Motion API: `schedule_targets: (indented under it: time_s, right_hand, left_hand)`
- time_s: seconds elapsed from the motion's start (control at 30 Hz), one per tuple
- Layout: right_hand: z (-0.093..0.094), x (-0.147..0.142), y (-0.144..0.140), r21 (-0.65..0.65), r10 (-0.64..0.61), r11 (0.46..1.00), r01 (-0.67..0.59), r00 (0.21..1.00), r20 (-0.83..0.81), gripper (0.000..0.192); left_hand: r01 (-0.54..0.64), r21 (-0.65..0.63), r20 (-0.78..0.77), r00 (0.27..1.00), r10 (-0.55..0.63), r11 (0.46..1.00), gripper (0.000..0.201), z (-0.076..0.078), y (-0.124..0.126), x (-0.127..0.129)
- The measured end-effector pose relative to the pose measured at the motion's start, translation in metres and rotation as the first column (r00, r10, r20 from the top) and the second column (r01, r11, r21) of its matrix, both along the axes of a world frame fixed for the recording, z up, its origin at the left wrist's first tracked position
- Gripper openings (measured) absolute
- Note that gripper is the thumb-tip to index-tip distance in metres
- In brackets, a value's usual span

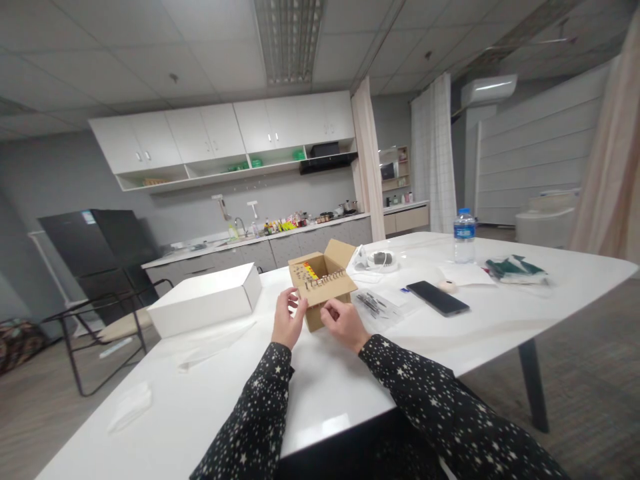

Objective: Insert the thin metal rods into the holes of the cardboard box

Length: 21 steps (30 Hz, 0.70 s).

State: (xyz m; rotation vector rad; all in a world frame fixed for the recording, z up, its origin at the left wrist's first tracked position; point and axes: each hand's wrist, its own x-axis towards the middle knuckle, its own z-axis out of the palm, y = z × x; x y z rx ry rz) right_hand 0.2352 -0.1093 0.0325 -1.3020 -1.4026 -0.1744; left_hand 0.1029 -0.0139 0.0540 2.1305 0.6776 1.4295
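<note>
A small brown cardboard box (pixel 315 319) stands on the table before me with its flaps up. Along its front flap (pixel 327 291) runs a row of small, thin metallic pieces, too small to name. Something yellow and red (pixel 311 271) shows inside. My left hand (pixel 289 320) is at the box's front left corner, fingers curved and apart, thumb by the flap's edge. At the front right, my right hand (pixel 346 324) has its fingers curled together just under the flap; what they pinch, if anything, is hidden.
A clear bag of thin dark tools (pixel 376 305) and a black phone (pixel 437 297) lie to the right. Beyond stand a water bottle (pixel 464 240) and a bagged green item (pixel 517 269). A long white box (pixel 205 300) is at left, thin white wrapping (pixel 131 405) nearer.
</note>
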Motion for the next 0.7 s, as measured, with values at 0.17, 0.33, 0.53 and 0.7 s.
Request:
schedule_targets:
  time_s: [0.17,0.33,0.53,0.7]
  right_hand:
    - [0.004,0.002,-0.005,0.134,-0.068,0.988,0.073,0.997,-0.037,0.018]
    - [0.004,0.008,-0.005,0.100,-0.114,0.987,0.124,0.988,-0.100,0.016]
    - [0.007,0.006,-0.012,-0.014,-0.190,0.982,0.190,0.982,-0.023,0.020]
    - [0.014,0.001,-0.011,0.104,-0.207,0.975,0.196,0.972,0.113,0.018]
  left_hand:
    - [-0.038,0.078,0.020,0.999,0.037,0.996,0.043,-0.013,0.004,0.001]
    - [-0.045,0.079,0.002,0.999,0.045,0.996,0.046,-0.020,0.006,0.001]
    - [-0.065,0.015,0.012,0.998,0.064,0.998,0.040,-0.022,-0.001,0.001]
    - [-0.077,0.025,0.031,0.997,0.076,0.997,0.035,-0.024,-0.004,0.001]
